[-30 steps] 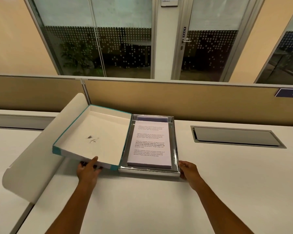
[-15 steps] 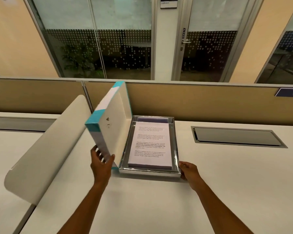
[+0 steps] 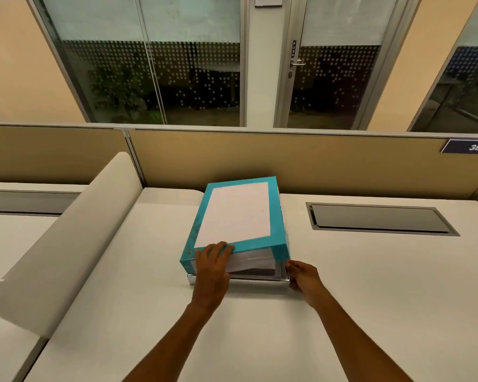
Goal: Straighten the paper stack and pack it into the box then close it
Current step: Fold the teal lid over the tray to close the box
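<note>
The teal box lid (image 3: 238, 213), with a white panel on top, lies tilted over the silver box base (image 3: 260, 281), its near edge raised and skewed. The white paper stack (image 3: 253, 261) shows in the gap under the lid's front edge. My left hand (image 3: 211, 267) grips the lid's near left corner, fingers over the top. My right hand (image 3: 304, 275) holds the base's near right corner, thumb against its side.
The box sits on a white desk (image 3: 370, 299). A curved white divider (image 3: 66, 238) rises on the left. A grey cable hatch (image 3: 381, 219) lies to the right. A tan partition (image 3: 315, 161) runs behind, with glass doors beyond.
My left hand swung the lid from open flat on the left, through upright, down over the paper and base. My right hand stayed at the base's near right corner.
</note>
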